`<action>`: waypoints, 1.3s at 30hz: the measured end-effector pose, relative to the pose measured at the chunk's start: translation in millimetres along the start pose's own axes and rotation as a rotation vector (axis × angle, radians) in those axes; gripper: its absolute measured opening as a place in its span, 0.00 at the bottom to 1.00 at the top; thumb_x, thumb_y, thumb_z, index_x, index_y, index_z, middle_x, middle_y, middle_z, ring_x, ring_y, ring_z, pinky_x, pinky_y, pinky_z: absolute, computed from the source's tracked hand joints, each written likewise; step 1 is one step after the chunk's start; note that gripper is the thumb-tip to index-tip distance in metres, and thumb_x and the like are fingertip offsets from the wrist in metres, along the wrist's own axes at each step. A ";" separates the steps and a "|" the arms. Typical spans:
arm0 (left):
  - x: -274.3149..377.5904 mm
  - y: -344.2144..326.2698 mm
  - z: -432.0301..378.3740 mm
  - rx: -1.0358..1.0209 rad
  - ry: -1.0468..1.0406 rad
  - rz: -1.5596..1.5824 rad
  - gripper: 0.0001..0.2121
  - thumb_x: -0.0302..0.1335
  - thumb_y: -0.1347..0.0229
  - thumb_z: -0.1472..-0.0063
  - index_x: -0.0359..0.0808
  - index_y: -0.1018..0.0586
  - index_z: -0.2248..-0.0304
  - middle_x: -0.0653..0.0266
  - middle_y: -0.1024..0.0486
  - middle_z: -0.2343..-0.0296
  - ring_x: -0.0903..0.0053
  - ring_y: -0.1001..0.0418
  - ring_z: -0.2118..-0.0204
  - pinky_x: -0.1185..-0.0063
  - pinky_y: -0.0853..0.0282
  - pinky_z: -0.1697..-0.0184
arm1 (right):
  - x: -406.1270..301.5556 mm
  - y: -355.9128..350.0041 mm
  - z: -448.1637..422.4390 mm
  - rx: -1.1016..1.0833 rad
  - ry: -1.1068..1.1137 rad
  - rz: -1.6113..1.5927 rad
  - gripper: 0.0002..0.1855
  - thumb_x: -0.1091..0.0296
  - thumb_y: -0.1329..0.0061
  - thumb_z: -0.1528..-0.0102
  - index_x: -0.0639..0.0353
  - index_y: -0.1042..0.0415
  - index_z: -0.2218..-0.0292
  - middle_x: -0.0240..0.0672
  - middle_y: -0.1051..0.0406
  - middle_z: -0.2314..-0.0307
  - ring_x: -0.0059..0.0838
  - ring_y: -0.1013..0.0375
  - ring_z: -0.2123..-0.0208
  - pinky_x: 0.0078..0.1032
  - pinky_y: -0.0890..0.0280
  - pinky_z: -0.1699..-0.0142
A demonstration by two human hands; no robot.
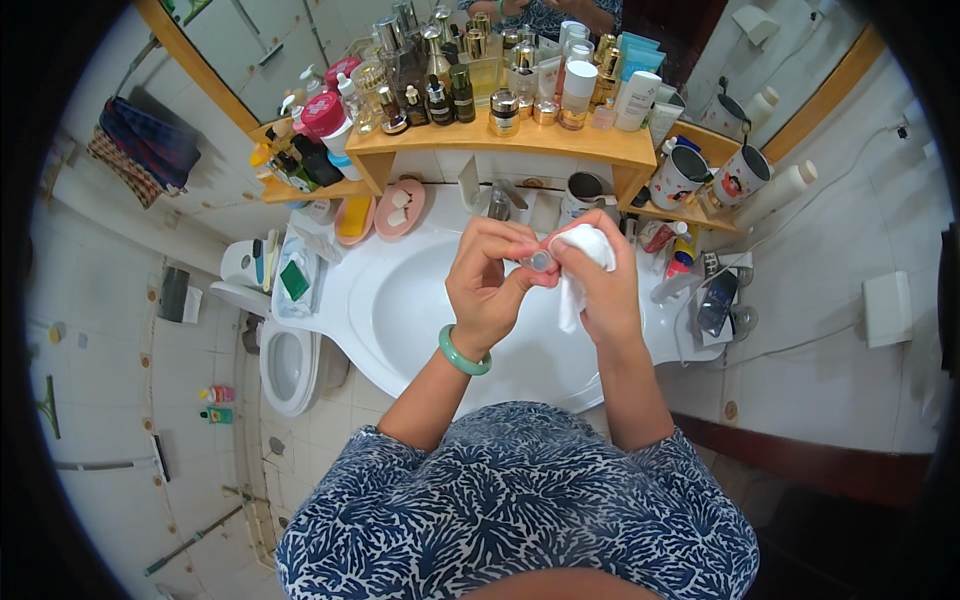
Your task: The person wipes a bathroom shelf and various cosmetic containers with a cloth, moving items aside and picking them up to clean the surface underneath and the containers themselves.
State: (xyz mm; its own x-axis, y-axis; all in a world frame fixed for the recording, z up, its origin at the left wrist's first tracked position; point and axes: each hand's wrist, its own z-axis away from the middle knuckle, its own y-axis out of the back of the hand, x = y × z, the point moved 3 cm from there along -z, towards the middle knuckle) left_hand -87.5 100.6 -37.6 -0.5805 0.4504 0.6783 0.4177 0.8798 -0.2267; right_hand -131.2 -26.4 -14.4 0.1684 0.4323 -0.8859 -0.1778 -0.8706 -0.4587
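Above the basin of a white washbasin (pixel 420 315), my two hands meet. Between its thumb and fingers my left hand (pixel 487 277) holds a small clear bottle (pixel 539 260), its round end turned up toward me. A folded white cloth or tissue (pixel 589 247) is gripped in my right hand (pixel 611 289), one end hanging down toward the basin. My right thumb and the cloth are close against the bottle; whether they touch it I cannot tell. Most of the bottle is hidden by my fingers. A green bangle (pixel 463 352) circles my left wrist.
A wooden shelf (pixel 495 146) crowded with cosmetic bottles and jars spans the back, below a mirror. Pink soap dishes (pixel 400 208) stand at the basin's back left, near the faucet (pixel 510 196). Right of the basin lie a phone (pixel 718 302) and tubes. A toilet (pixel 289 367) is left.
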 end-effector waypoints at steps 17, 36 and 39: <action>9.9 33.5 -210.2 -0.389 0.066 -0.551 0.10 0.23 0.41 0.47 0.34 0.22 0.64 0.71 0.25 0.71 0.86 0.29 0.68 0.86 0.33 0.64 | 22.3 50.4 39.2 -0.005 -0.228 -0.067 0.08 0.76 0.51 0.51 0.59 0.34 0.67 0.38 0.29 0.75 0.19 0.34 0.76 0.16 0.38 0.70; -58.4 47.7 -215.7 -0.616 -0.377 -1.281 0.10 0.28 0.41 0.50 0.45 0.22 0.66 0.72 0.26 0.71 0.73 0.31 0.63 0.72 0.45 0.56 | 22.3 74.8 64.3 0.075 -0.233 -0.029 0.08 0.75 0.51 0.50 0.58 0.34 0.66 0.36 0.29 0.74 0.17 0.34 0.75 0.15 0.38 0.68; -60.8 48.2 -210.8 -0.647 -0.366 -1.344 0.12 0.27 0.41 0.50 0.46 0.24 0.63 0.71 0.25 0.71 0.73 0.31 0.63 0.72 0.45 0.56 | 26.2 77.5 64.0 0.071 -0.230 -0.026 0.08 0.74 0.51 0.49 0.58 0.33 0.66 0.35 0.29 0.74 0.17 0.34 0.74 0.15 0.38 0.68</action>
State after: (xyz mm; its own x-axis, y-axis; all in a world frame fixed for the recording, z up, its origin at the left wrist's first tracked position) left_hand 115.3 83.7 57.6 -0.8595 -0.5014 -0.0988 -0.3729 0.4831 0.7922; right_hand -202.7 -67.5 -77.7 -0.0498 0.5035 -0.8626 -0.2456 -0.8433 -0.4781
